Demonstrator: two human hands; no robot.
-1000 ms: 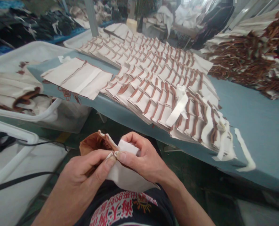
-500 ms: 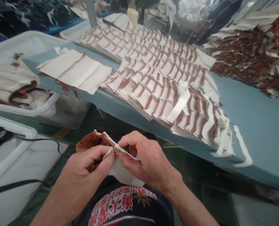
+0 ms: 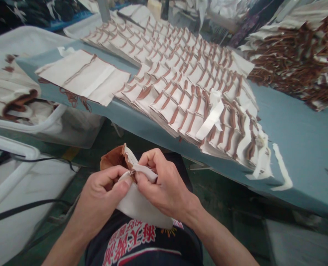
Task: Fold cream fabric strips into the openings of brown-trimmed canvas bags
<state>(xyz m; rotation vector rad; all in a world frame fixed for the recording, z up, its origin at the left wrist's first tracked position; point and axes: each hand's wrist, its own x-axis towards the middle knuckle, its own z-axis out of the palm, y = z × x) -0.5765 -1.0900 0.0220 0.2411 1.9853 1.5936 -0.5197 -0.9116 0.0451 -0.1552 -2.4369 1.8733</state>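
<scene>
Hands meet close over the lap: the left hand (image 3: 103, 192) pinches the edge of a cream cloth piece (image 3: 138, 208) between thumb and forefinger. The right hand (image 3: 164, 186) grips a narrow white strip (image 3: 144, 170) at that same edge, and the two sets of fingertips nearly touch. A brown fold (image 3: 112, 160) of the piece bunches up just beyond the left thumb.

Past the hands, the blue table (image 3: 299, 136) carries overlapping rows of folded pieces (image 3: 186, 85), cream with brown bands, which look finished and laid out. A flat cream panel (image 3: 83, 75) lies beyond the left hand. Far off beyond the right hand, a tangled heap (image 3: 291, 62) of cream and brown pieces likely waits for handling. By that reading much is done, one piece is in hand, and plenty is left.
</scene>
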